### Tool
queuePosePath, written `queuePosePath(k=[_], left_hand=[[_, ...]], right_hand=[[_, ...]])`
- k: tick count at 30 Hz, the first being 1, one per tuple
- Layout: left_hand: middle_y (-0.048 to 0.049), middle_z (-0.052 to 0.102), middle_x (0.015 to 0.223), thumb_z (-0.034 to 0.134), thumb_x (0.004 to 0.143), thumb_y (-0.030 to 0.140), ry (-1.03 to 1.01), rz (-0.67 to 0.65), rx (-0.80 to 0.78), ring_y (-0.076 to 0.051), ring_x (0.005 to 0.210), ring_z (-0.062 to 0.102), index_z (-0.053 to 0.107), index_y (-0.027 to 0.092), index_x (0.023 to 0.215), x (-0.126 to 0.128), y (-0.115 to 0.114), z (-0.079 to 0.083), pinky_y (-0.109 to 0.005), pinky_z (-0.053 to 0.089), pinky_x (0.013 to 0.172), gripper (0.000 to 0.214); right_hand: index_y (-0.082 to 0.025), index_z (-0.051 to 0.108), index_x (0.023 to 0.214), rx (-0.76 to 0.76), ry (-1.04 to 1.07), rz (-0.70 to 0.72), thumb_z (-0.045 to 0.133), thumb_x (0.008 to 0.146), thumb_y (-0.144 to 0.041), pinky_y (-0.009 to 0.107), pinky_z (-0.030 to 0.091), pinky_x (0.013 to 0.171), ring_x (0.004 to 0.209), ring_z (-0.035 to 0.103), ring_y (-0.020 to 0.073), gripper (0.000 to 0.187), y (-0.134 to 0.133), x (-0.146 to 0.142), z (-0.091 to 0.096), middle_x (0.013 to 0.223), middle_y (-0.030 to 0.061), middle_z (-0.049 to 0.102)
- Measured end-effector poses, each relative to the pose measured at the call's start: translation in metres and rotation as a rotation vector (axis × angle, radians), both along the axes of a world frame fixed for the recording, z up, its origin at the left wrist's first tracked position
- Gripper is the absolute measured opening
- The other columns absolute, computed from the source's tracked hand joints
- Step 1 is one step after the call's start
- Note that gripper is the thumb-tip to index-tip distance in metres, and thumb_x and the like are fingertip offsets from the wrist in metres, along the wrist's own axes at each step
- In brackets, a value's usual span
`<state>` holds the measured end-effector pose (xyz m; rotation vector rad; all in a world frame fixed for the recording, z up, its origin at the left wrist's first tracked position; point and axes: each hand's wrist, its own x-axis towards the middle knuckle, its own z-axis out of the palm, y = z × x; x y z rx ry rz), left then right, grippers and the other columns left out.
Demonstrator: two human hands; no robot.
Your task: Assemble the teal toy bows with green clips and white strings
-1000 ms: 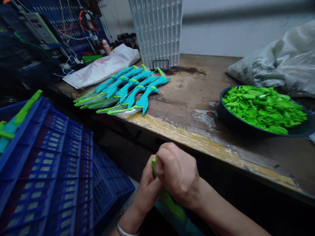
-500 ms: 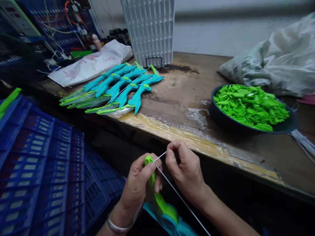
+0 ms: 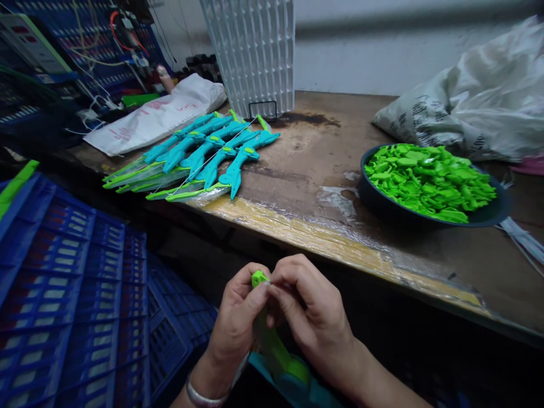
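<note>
Below the table's front edge, my left hand [image 3: 238,323] is wrapped round a green and teal plastic toy piece [image 3: 278,354], holding it upright. My right hand [image 3: 312,311] is closed in a pinch against the piece's green tip, fingertips meeting those of the left hand. The white string it held earlier is hidden among the fingers. On the wooden table [image 3: 323,170], a row of several finished teal and green pieces [image 3: 204,156] lies in clear wrap. A dark round bowl [image 3: 382,207] at the right holds several small green plastic parts [image 3: 429,181].
Blue plastic crates [image 3: 80,294] stand at the left beside my knees. A white ribbed basket [image 3: 253,51] stands at the back of the table, a white bag [image 3: 157,116] to its left, a large grey plastic sack [image 3: 476,105] at the far right. Wires and electronics fill the back left.
My right hand, which was pulling a white string out from the piece's tip, has come back in against the tip. The string no longer shows. The view shifted slightly.
</note>
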<state>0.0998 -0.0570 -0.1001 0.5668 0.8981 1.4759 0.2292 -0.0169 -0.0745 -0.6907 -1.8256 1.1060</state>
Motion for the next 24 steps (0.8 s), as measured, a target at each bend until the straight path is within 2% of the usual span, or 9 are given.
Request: queuePosePath(k=[3,6,8,10,13,16,20,24], left_hand=[[0.0049,0.056,0.056,0.075,0.086,0.034,-0.029,-0.019,0.037,-0.006,0.044,0.052,0.063,0.018,0.086,0.0,0.0,0.0,-0.015,0.046,0.046,0.021],[0.0045,0.057,0.058,0.077,0.085,0.034,-0.055,-0.018,0.059,-0.006,0.043,0.052,0.062,0.017,0.083,-0.001,-0.002,-0.003,-0.016,0.049,0.047,0.022],[0.0045,0.057,0.058,0.077,0.085,0.034,-0.062,-0.015,0.062,-0.006,0.043,0.053,0.062,0.016,0.081,-0.002,-0.003,-0.005,-0.016,0.049,0.046,0.024],[0.0046,0.057,0.057,0.078,0.084,0.034,-0.066,-0.014,0.066,-0.006,0.042,0.052,0.063,0.016,0.081,-0.003,-0.004,-0.007,-0.016,0.05,0.046,0.024],[0.005,0.056,0.055,0.077,0.084,0.035,-0.066,-0.005,0.057,-0.006,0.041,0.051,0.062,0.016,0.08,-0.004,-0.004,-0.009,-0.016,0.049,0.045,0.025],[0.0057,0.053,0.052,0.078,0.083,0.036,-0.061,0.018,0.021,-0.006,0.039,0.048,0.062,0.016,0.078,-0.004,-0.003,-0.009,-0.017,0.048,0.043,0.027],[0.0061,0.05,0.049,0.076,0.082,0.037,-0.024,0.036,-0.043,-0.006,0.038,0.046,0.06,0.016,0.072,-0.004,-0.004,-0.007,-0.017,0.045,0.043,0.028],[0.006,0.048,0.05,0.074,0.081,0.04,0.046,0.072,-0.081,-0.007,0.04,0.045,0.058,0.017,0.071,-0.004,-0.007,-0.006,-0.017,0.041,0.042,0.03]], right_hand=[[-0.019,0.059,0.09,-0.358,0.143,0.038,0.056,0.099,-0.027,0.02,0.053,0.05,0.053,0.063,0.008,0.013,0.001,-0.004,0.0,0.086,0.0005,0.06],[-0.019,0.055,0.084,-0.718,0.214,0.125,0.067,0.093,-0.037,0.021,0.053,0.049,0.052,0.066,0.0119,0.024,0.004,-0.006,0.001,0.069,-0.0022,0.063],[-0.018,0.054,0.081,-0.85,0.246,0.161,0.074,0.087,-0.04,0.02,0.053,0.049,0.051,0.066,0.0124,0.03,0.006,-0.007,0.0,0.064,-0.0022,0.065],[-0.017,0.054,0.079,-0.885,0.28,0.173,0.077,0.084,-0.041,0.02,0.053,0.048,0.05,0.066,0.0123,0.033,0.007,-0.009,-0.002,0.063,-0.0012,0.067],[-0.017,0.055,0.079,-0.868,0.308,0.168,0.078,0.085,-0.041,0.02,0.053,0.047,0.049,0.066,0.0128,0.033,0.005,-0.012,-0.006,0.062,-0.0001,0.068],[-0.018,0.057,0.078,-0.762,0.301,0.115,0.074,0.088,-0.039,0.021,0.056,0.047,0.05,0.067,0.013,0.029,0.001,-0.014,-0.01,0.066,-0.0008,0.066],[-0.017,0.061,0.079,-0.483,0.275,0.086,0.065,0.096,-0.031,0.021,0.057,0.048,0.053,0.067,0.011,0.022,-0.003,-0.011,-0.014,0.082,0.0004,0.061],[-0.018,0.064,0.088,-0.172,0.117,0.09,0.056,0.1,-0.021,0.021,0.057,0.053,0.059,0.065,0.009,0.014,-0.001,-0.004,-0.014,0.087,0.0025,0.062]])
